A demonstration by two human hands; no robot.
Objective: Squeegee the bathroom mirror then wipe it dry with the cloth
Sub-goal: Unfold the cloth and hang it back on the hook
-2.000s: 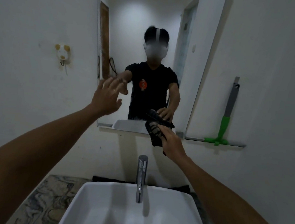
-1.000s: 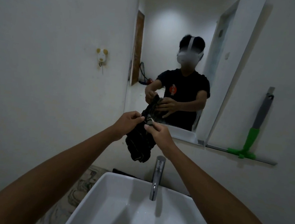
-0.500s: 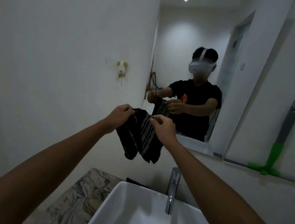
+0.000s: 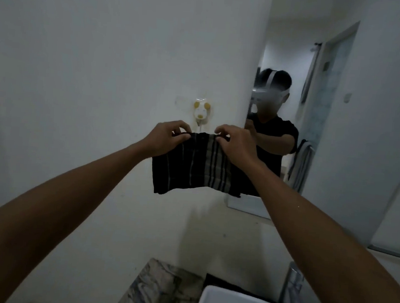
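Both pinching top edge of dark striped cloth [image 4: 193, 165], L hand [image 4: 165, 139] + R hand [image 4: 235, 146] closed on corners, cloth hanging spread below wall hook [image 4: 200, 111], left of mirror [image 4: 318, 113]; prob best kept taut, hung centred over hook, w/o bunching.

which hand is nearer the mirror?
Right. The right hand holds the cloth corner just left of the mirror edge; the left hand is farther left.

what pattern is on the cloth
The cloth is black with pale vertical stripes, densest near its right side; head view shows it.
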